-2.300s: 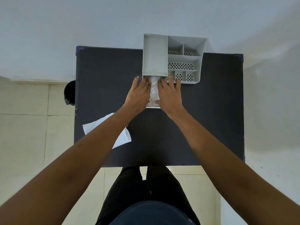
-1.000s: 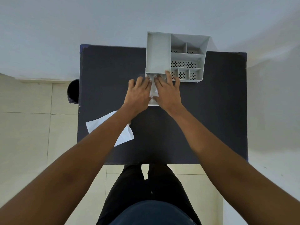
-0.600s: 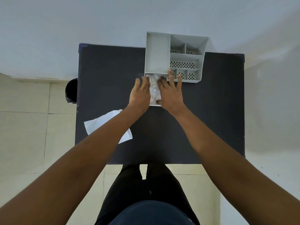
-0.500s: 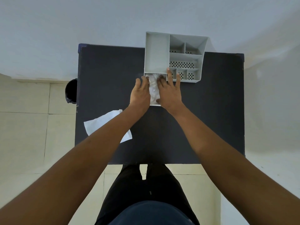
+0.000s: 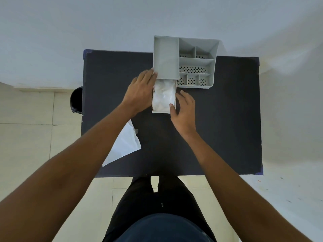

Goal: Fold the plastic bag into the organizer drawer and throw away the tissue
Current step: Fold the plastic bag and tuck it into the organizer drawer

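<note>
The crumpled clear plastic bag point(image 5: 163, 96) lies inside the pulled-out grey drawer point(image 5: 160, 112) of the grey organizer point(image 5: 196, 62) at the far middle of the dark table point(image 5: 218, 128). My left hand point(image 5: 140, 90) rests flat against the drawer's left side, its fingertips touching the organizer's left front corner. My right hand point(image 5: 184, 110) is at the drawer's right front corner, with the thumb over the rim and the fingers along the outer wall. The white tissue point(image 5: 125, 144) lies on the table's near left, partly hidden under my left forearm.
A black bin point(image 5: 76, 100) stands on the tiled floor just left of the table. The organizer's right half has several small perforated compartments. My legs are at the table's near edge. A pale wall runs behind the table.
Both hands have come off the bag they were pressing into the drawer. The left hand slid out to the drawer's left side and the right hand drew back to its right front corner.
</note>
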